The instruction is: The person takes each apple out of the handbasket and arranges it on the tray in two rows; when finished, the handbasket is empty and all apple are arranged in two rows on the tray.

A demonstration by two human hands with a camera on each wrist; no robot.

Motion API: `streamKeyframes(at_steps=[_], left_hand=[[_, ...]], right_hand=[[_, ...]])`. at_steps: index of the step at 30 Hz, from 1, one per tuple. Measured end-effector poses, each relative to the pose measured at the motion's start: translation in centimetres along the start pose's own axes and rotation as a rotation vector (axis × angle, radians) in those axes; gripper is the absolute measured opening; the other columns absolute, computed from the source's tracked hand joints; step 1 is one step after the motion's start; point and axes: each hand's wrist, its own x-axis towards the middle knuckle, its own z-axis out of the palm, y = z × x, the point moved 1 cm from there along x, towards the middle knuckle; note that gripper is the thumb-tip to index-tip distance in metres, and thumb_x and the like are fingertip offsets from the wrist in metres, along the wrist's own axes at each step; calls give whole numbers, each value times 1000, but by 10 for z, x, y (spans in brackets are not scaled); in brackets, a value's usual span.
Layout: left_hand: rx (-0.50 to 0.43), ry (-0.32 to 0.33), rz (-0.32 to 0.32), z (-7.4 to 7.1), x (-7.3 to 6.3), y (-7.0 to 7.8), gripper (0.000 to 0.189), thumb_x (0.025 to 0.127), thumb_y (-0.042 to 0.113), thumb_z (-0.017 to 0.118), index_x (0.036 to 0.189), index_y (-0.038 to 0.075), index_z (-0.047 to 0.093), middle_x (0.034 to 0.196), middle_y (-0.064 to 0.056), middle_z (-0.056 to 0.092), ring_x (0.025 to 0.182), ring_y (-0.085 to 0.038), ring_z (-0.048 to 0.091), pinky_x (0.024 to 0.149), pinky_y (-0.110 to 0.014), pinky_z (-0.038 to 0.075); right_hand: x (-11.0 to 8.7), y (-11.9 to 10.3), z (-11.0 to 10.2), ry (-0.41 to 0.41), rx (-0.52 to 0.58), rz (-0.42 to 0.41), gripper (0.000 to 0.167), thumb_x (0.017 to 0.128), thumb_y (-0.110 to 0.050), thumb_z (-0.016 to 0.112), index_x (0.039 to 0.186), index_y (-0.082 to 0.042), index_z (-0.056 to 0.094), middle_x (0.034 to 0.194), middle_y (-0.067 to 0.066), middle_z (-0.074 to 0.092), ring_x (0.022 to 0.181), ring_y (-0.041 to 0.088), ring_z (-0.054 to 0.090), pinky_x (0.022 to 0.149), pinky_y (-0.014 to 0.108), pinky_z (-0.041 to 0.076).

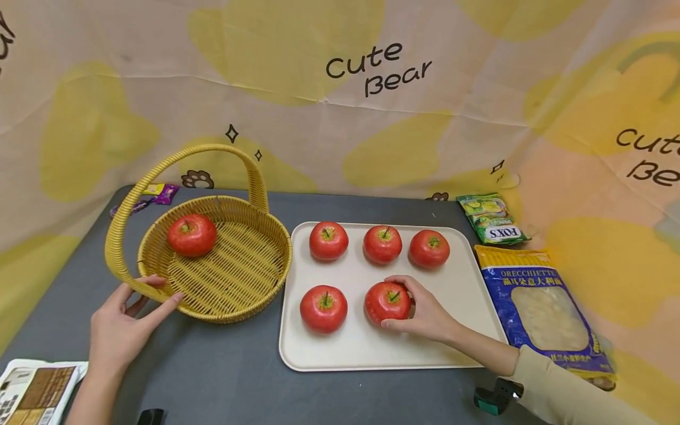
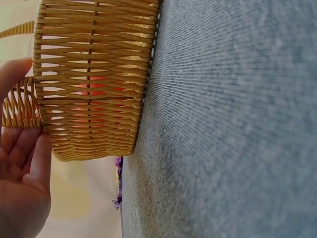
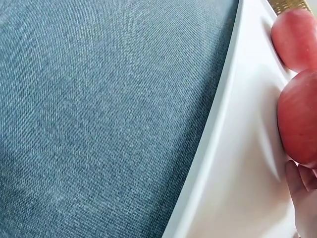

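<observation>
My left hand (image 1: 119, 330) holds the woven yellow basket (image 1: 278, 277) at the foot of its tall handle (image 1: 119, 260), thumb and fingers on either side. One red apple (image 1: 192, 235) lies inside the basket, towards its back left. Over the cream tray (image 1: 340, 357), my right hand (image 1: 425, 313) grips the front-row apple (image 1: 385, 304) from its right side, thumb in front and fingers behind. Another apple (image 1: 323, 309) sits to the left of it. Along the tray's back stand three more, a left apple (image 1: 328, 241), a middle apple (image 1: 382, 244) and a right apple (image 1: 429, 249).
Right of the tray lie a blue pasta bag (image 1: 552, 319) and a green candy bag (image 1: 491, 218). Purple-wrapped sweets (image 1: 167, 195) lie behind the basket. A white and brown packet (image 1: 39, 392) is at the front left. A printed cloth (image 1: 297, 118) hangs behind the grey table (image 1: 239, 378).
</observation>
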Motion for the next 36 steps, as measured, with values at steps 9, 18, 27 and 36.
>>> streamKeyframes(at_steps=[9,18,27,36], left_hand=[[5,10,0,0,-2,2,48,76,27,85,115,10,63,100,24,57,99,15,47,80,1,40],[-25,25,20,0,-2,1,46,76,23,86,113,8,64,100,23,59,98,13,50,78,2,40],[-29,17,41,3,0,0,46,76,25,86,113,9,64,103,18,61,100,11,51,81,0,41],[-32,26,49,1,-2,0,45,76,23,86,113,9,65,104,16,61,100,12,50,81,0,41]], right_hand=[[4,-7,-4,3,-31,-23,63,75,-36,83,128,-21,51,123,-4,54,112,18,52,86,32,54],[40,-40,-12,32,7,-219,15,89,-12,70,103,-16,68,103,-1,67,94,16,61,82,40,57],[93,-88,10,-116,20,-301,12,91,-13,69,103,-12,70,95,-7,66,89,13,59,79,32,56],[154,-147,60,-224,54,-365,26,91,-13,67,116,-8,66,104,0,65,95,13,58,83,27,53]])
